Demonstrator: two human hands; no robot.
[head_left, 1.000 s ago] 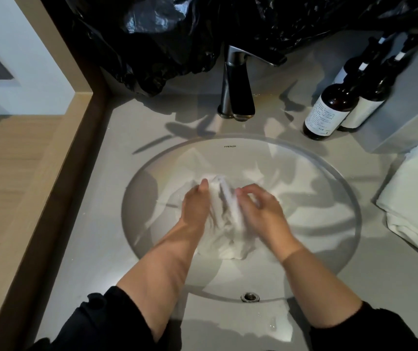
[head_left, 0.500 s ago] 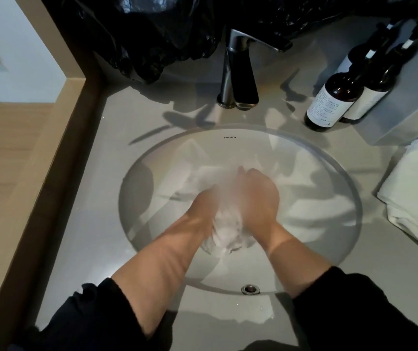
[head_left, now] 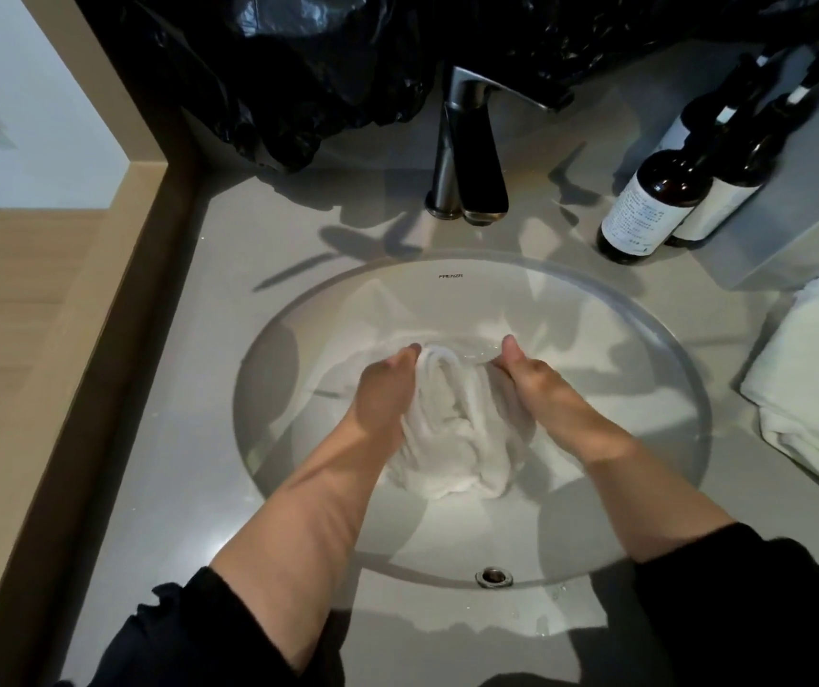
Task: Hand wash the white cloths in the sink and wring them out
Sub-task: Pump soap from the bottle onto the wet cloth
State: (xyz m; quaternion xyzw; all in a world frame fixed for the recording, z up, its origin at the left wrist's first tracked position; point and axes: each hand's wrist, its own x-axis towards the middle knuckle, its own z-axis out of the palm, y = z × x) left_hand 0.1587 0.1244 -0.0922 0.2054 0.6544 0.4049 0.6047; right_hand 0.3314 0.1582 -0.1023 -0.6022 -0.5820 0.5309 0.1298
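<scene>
Confirming item location: where is the wet white cloth (head_left: 452, 428)? (Inspector)
Bunched into thick, rope-like folds, it lies low in the oval white ceramic sink (head_left: 397, 300), between both hands. (Operator)
Grip state? (Inspector)
The left hand (head_left: 385, 389) and the right hand (head_left: 539, 389) each clamp one side of the bundle, thumbs along the top, fingers buried in the fabric. (Operator)

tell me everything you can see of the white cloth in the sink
The white cloth looks like wet terry fabric, bunched into thick folds and ridges. It lies in the middle of the sink basin, with more of it spread flat toward the back. The left hand and right hand grip it from either side, holding the bundle between them.
</scene>
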